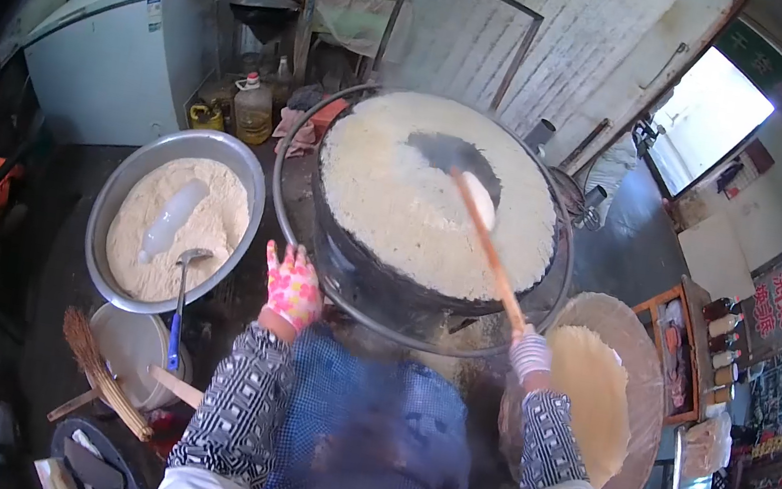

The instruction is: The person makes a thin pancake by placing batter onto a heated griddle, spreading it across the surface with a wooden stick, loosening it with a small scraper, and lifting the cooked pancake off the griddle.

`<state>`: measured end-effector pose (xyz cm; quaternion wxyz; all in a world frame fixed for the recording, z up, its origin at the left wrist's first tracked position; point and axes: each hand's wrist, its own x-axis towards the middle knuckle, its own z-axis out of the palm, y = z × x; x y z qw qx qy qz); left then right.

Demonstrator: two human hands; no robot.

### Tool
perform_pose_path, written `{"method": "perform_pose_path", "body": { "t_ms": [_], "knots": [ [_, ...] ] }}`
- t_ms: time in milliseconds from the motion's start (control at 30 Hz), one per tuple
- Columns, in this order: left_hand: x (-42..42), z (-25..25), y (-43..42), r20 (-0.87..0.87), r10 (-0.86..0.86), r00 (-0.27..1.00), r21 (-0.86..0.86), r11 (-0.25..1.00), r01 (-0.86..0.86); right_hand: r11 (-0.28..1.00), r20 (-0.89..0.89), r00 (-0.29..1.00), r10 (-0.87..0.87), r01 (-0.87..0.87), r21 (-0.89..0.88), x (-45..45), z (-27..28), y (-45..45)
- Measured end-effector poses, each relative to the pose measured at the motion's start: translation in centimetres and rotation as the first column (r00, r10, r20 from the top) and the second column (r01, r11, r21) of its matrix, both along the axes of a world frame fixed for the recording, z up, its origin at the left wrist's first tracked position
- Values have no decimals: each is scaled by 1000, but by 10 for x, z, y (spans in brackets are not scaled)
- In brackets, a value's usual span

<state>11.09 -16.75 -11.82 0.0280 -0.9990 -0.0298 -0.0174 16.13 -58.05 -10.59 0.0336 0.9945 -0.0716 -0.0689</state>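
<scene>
A large round griddle [493, 308] stands in front of me, its top covered with pale batter [391, 174] except for a dark bare patch near the middle. In a striped glove, my right hand [530, 354] is closed round the long handle of a wooden batter spreader [489, 249]. The spreader's far end rests by a white lump of batter [478, 200] beside the bare patch. My left hand [293, 289], in a pink patterned glove, has its fingers apart by the metal ring [278, 199] around the griddle; whether it touches the ring I cannot tell.
Left stands a metal basin [100, 231] of batter with a blue-handled ladle [178, 314]. Below it are a bucket [128, 347] and a straw brush [104, 374]. A round tray [643, 384] holding a flat pancake [586, 395] lies right. Bottles [728, 325] stand beyond.
</scene>
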Motion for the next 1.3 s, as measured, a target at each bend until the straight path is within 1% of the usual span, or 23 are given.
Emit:
{"method": "perform_pose_path", "body": {
  "t_ms": [67,167,233,267,300,367,400,433,500,567,633,667,733,800,833,867,933,1000,1067,1133,1200,1267,1300],
  "knots": [
    [14,-19,19,-5,14,1000,36,999,-14,996,107,990,-89,86,38,5,-10,-15],
    [3,10,13,-14,12,1000,102,995,-10,997,91,996,-22,14,82,4,-4,2],
    [-7,7,-17,337,-147,930,-54,983,175,992,68,994,83,-89,91,-18,21,31],
    [-18,15,-42,307,-218,926,-113,958,263,979,33,985,172,-175,103,-26,20,37],
    [-26,-1,-67,384,-277,881,-210,903,375,982,31,987,158,-160,98,-22,9,33],
    [-44,-17,-118,179,-403,898,-126,895,427,984,66,995,70,-79,156,-10,-11,12],
    [-51,-18,-135,141,-433,890,-97,889,448,976,106,994,-1,-22,218,1,-13,-2],
    [-56,-23,-147,83,-434,897,-89,893,441,994,131,991,-23,8,110,9,-7,-3],
    [-61,-28,-150,13,-454,891,-61,889,454,998,114,993,-31,24,64,11,11,9],
    [-61,-27,-138,13,-409,913,28,912,408,996,98,994,-44,37,80,3,24,20],
    [-57,-34,-123,44,-415,909,82,908,411,995,-21,995,98,-98,23,-10,18,20],
    [-57,-39,-116,88,-406,910,111,912,396,997,-31,998,61,-59,56,-13,10,11],
    [-51,-42,-100,67,-441,895,167,889,426,991,111,990,-83,70,116,-6,0,-10],
    [-51,-38,-88,94,-358,929,85,933,350,990,170,985,-26,2,143,-1,6,-7],
    [-50,-34,-82,108,-347,931,55,938,343,986,104,994,-36,19,164,-2,18,1],
    [-47,-36,-77,188,-329,925,31,944,329,982,115,991,-63,41,184,-8,22,5],
    [-43,-26,-65,187,-299,936,-15,952,307,990,-13,999,41,-38,132,-14,26,9],
    [-37,-23,-55,196,-267,943,68,964,258,992,-29,1000,7,-3,128,-6,9,-15],
    [-27,-11,-45,22,-184,983,60,981,183,986,79,995,-65,52,156,6,3,-37],
    [-19,-16,-27,54,-182,982,76,981,178,983,53,995,-79,69,169,-1,28,-18],
    [-7,-21,-11,28,-120,992,34,992,119,990,11,1000,13,-15,139,-10,46,-5],
    [1,-26,2,23,-53,998,58,997,52,992,-80,991,104,-98,73,-17,36,-11],
    [5,-23,7,34,-48,998,75,996,45,996,-68,997,26,-20,87,-10,25,-26]
  ]
}}
